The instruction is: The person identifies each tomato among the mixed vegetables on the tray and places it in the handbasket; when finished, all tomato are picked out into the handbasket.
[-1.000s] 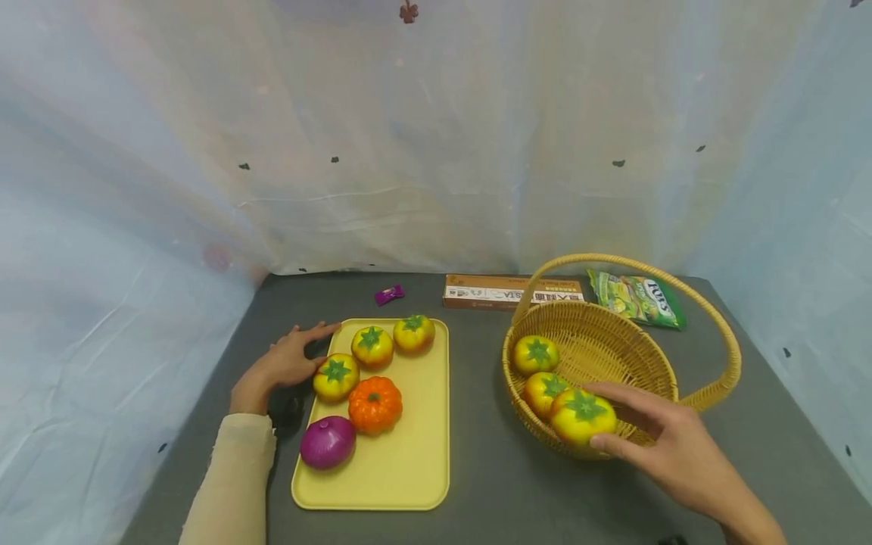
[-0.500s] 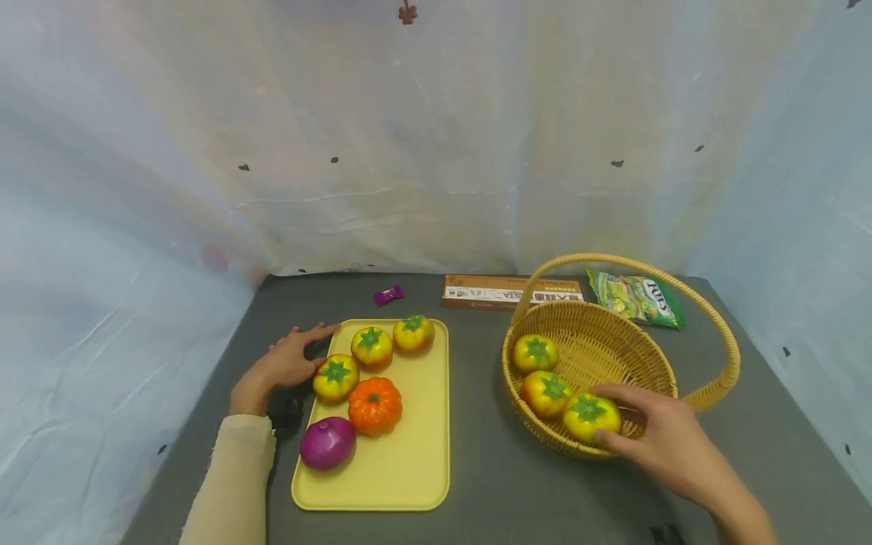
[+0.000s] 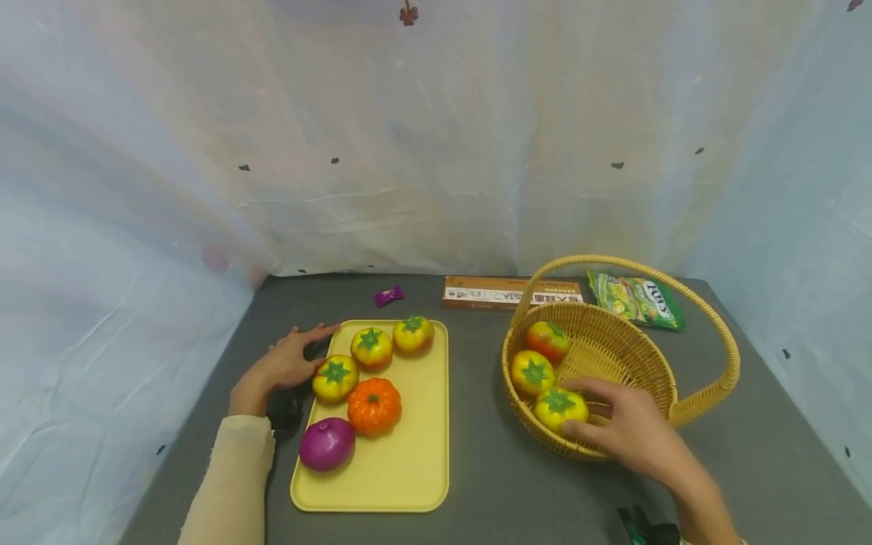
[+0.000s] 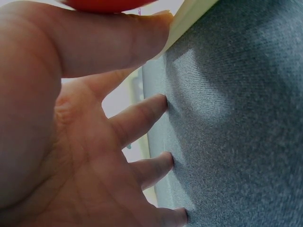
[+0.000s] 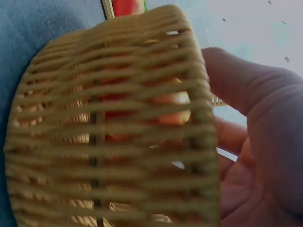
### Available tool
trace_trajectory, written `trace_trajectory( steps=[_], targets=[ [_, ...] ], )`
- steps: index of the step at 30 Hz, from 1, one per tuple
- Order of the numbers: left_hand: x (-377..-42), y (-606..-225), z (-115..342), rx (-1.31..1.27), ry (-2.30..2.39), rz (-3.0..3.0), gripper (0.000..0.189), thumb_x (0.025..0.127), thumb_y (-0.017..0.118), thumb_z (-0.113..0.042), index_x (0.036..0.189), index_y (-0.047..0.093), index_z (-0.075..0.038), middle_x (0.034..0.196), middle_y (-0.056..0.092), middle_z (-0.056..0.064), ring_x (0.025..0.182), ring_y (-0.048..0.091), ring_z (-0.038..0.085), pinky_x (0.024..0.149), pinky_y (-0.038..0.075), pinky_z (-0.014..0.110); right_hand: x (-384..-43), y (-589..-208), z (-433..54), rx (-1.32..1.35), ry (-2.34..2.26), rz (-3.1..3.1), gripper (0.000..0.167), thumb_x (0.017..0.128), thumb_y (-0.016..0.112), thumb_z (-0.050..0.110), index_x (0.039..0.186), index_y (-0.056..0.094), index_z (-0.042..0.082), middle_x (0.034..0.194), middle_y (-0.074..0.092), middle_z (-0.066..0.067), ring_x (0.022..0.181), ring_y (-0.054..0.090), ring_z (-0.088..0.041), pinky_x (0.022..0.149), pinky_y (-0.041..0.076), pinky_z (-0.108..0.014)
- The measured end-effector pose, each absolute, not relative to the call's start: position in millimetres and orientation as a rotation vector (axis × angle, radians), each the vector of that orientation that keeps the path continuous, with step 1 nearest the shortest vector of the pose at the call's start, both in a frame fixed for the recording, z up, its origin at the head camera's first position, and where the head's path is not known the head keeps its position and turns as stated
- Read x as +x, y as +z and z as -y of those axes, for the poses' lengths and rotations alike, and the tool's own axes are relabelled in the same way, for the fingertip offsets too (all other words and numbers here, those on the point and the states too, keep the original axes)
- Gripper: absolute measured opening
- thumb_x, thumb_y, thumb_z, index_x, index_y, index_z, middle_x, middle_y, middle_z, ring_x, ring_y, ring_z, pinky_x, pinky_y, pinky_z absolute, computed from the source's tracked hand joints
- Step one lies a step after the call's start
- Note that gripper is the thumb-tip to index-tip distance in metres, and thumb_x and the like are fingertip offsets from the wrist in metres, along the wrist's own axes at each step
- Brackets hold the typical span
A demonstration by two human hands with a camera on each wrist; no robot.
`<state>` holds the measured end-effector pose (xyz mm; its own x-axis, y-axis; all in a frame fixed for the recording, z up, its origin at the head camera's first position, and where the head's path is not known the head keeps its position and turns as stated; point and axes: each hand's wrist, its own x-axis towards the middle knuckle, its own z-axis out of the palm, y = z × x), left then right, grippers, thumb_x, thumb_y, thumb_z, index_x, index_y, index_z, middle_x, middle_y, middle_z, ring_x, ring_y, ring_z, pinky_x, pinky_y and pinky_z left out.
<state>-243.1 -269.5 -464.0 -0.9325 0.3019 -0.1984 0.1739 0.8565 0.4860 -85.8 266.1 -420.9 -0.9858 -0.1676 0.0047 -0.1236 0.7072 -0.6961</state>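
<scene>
Right grip [image 3: 630, 430], yellow fruit [image 3: 559, 409] between thumb and fingers, inside basket [image 3: 616, 352]

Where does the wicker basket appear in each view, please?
Head: the wicker basket is right of centre, mostly in the lower half.
Left wrist: not visible.
Right wrist: its woven wall fills much of the left and middle.
Shared landmark: the gray tabletop shows in all three.
</scene>
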Motion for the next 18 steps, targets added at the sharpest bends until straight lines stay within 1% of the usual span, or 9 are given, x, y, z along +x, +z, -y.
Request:
trace_trajectory(
  steps=[4, 7, 11, 14, 18],
  targets=[
    [-242, -463, 270, 0.356, 0.693, -2.758, 0.070, 0.103, 0.071, -0.023, 0.168, 0.047, -0.019, 0.174, 0.033, 0.029, 0.158, 0.013, 0.070, 0.116, 0.008, 0.094, -94, -425, -258, -0.269, -1.142, -2.873, 0.048, 0.088, 0.094, 0.040, 0.129, 0.078, 0.019, 0.131, 0.079, -0.009, 0.112, 0.081, -0.030, 0.089, 0.068, -0.038],
    [-242, -464, 271, 0.349, 0.701, -2.753, 0.070, 0.103, 0.071, -0.022, 0.168, 0.046, -0.020, 0.175, 0.032, 0.028, 0.159, 0.012, 0.070, 0.116, 0.007, 0.094, -100, -428, -252, -0.291, -1.092, -2.928, 0.049, 0.086, 0.095, 0.037, 0.128, 0.079, 0.019, 0.129, 0.080, -0.007, 0.111, 0.080, -0.029, 0.091, 0.068, -0.045],
    [-242, -466, 271, 0.348, 0.694, -2.749, 0.070, 0.103, 0.070, -0.022, 0.169, 0.046, -0.020, 0.175, 0.032, 0.028, 0.159, 0.012, 0.070, 0.116, 0.007, 0.094, -103, -431, -248, -0.287, -0.969, -3.012, 0.053, 0.086, 0.096, 0.036, 0.132, 0.079, 0.016, 0.129, 0.080, -0.008, 0.112, 0.078, -0.032, 0.094, 0.065, -0.056],
    [-243, -466, 270, 0.351, 0.681, -2.751, 0.069, 0.103, 0.070, -0.023, 0.169, 0.046, -0.021, 0.175, 0.032, 0.029, 0.159, 0.012, 0.070, 0.116, 0.008, 0.094, -101, -430, -248, -0.258, -0.960, -3.013, 0.057, 0.087, 0.094, 0.037, 0.137, 0.077, 0.015, 0.134, 0.079, -0.011, 0.115, 0.077, -0.036, 0.096, 0.063, -0.059],
    [-244, -465, 269, 0.356, 0.686, -2.760, 0.069, 0.103, 0.071, -0.021, 0.168, 0.047, -0.021, 0.174, 0.033, 0.029, 0.158, 0.013, 0.071, 0.115, 0.008, 0.094, -100, -427, -248, -0.275, -1.001, -3.030, 0.061, 0.089, 0.092, 0.042, 0.141, 0.075, 0.015, 0.138, 0.077, -0.012, 0.118, 0.077, -0.039, 0.097, 0.062, -0.063]
  ],
)
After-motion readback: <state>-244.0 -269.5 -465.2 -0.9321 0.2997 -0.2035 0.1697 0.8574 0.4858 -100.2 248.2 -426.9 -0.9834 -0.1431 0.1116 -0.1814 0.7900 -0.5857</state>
